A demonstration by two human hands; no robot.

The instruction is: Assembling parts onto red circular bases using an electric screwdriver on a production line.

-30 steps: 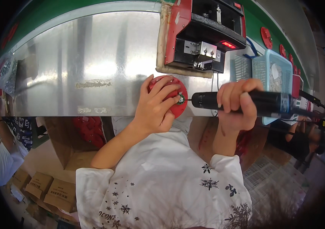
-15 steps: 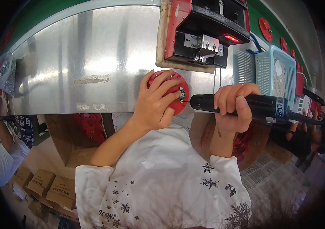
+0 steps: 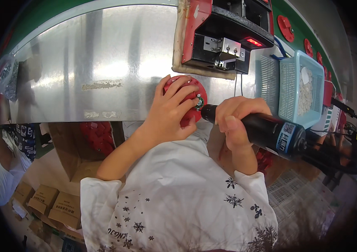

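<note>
A red round plastic part [image 3: 202, 87] stands at the front edge of the metal table, with a small green and metal piece [image 3: 200, 102] near its right side. Over it, my left hand [image 3: 168, 109] spreads its fingers and grips it, the thumb at the lower edge. My right hand [image 3: 236, 122] is wrapped around a black electric screwdriver [image 3: 271, 133], a cable running from its back end. The screwdriver slants down to the right. Its nose is right beside the green piece; the bit's tip cannot be made out.
A red-and-black machine [image 3: 224, 29] with a lit red display stands behind my hands. Light-blue baskets [image 3: 285, 94], one with small pale parts, are at the right. Red parts [image 3: 285, 27] lie on a green strip. A bag of small metal pieces [image 3: 6, 75] sits far left. Cardboard boxes [image 3: 67, 208] and co-workers appear beyond.
The screwdriver's nose has moved left to the red part, and its back end has swung down and nearer to me. My left hand has kept its place on the part.
</note>
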